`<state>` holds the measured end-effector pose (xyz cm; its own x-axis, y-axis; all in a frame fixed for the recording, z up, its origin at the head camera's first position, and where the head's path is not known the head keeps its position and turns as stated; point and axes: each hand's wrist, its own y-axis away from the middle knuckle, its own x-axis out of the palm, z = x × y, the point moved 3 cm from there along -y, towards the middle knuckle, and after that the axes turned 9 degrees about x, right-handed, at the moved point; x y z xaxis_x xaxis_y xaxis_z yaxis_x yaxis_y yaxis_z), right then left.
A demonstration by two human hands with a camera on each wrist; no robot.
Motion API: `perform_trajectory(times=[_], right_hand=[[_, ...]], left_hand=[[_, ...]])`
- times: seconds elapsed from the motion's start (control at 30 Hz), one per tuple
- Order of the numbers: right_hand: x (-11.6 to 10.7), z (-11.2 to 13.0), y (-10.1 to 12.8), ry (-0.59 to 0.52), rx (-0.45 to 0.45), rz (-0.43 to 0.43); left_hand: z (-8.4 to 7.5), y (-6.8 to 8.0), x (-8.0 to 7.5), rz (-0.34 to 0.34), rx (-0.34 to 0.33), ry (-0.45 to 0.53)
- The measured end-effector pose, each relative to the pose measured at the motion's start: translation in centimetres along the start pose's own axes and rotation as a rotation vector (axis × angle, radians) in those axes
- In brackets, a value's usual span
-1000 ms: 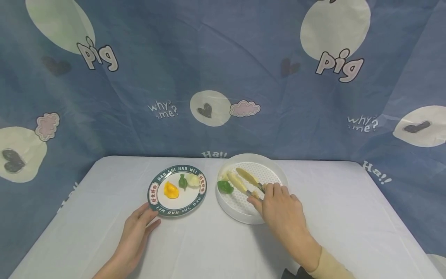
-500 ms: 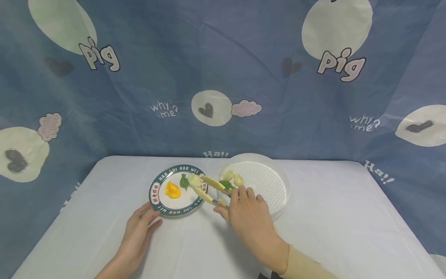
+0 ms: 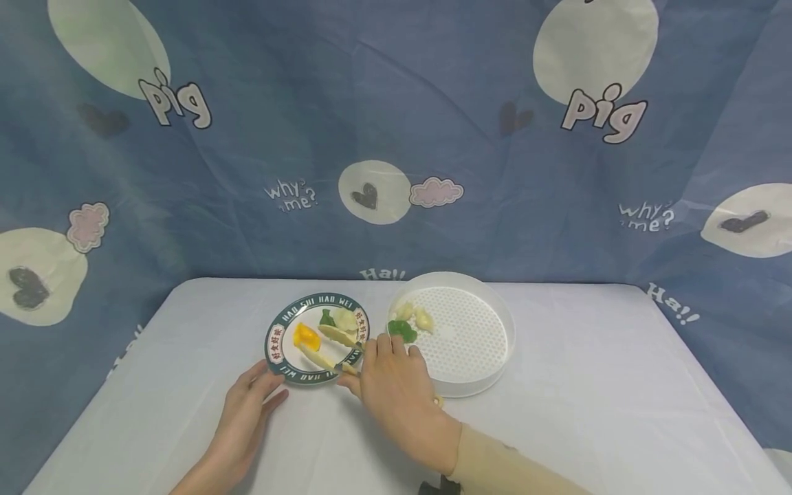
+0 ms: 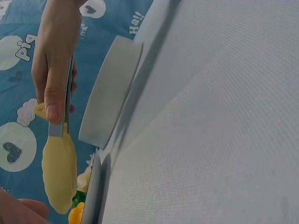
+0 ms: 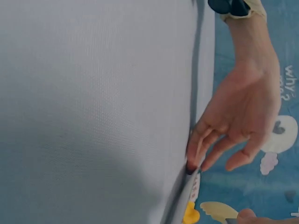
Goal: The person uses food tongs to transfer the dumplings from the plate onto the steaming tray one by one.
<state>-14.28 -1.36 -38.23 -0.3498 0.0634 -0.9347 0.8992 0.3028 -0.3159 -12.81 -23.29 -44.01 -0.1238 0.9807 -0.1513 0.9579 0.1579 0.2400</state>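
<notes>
My right hand (image 3: pixel 396 392) grips a pair of tongs (image 3: pixel 337 335) with pale yellow tips, which stand apart over the plate close to the shiny yellow piece (image 3: pixel 306 336). On this round plate (image 3: pixel 275 342), white with a green lettered rim, also lie a dark green piece (image 3: pixel 326 317) and a pale, whitish piece (image 3: pixel 344 318). My left hand (image 3: pixel 241 416) touches the plate's near left edge, its fingers loosely bent. The left wrist view shows the tongs (image 4: pixel 60 172) side-on, pointing down. In the right wrist view my left hand (image 5: pixel 243 107) is at the plate's rim.
Right of the plate stands a round white basket (image 3: pixel 467 388) with a perforated bottom. A green piece (image 3: pixel 402 331) and a few pale yellow pieces (image 3: pixel 424 320) lie at its left side. A white cloth covers the table (image 3: pixel 575 385); a blue printed curtain (image 3: pixel 507 172) hangs behind.
My right hand has carried the tongs left, from above the basket to above the plate. The pieces at the basket's left side are now uncovered. My left hand has stayed at the plate's edge.
</notes>
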Motion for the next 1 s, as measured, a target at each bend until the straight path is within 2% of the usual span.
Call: perform_trajectory(times=[0.27, 0.57, 1.0], right_hand=[[1.0, 1.2, -1.1, -0.010, -0.007, 0.073], [1.6, 2.2, -1.7, 0.010, -0.005, 0.091], [2.0, 2.8, -1.3, 0.042, -0.017, 0.024]], left_hand=[[0.2, 0.0, 0.1, -0.006, 0.003, -0.003], [0.1, 0.0, 0.0, -0.013, -0.004, -0.004], [0.1, 0.0, 0.0, -0.018, -0.012, 0.009]])
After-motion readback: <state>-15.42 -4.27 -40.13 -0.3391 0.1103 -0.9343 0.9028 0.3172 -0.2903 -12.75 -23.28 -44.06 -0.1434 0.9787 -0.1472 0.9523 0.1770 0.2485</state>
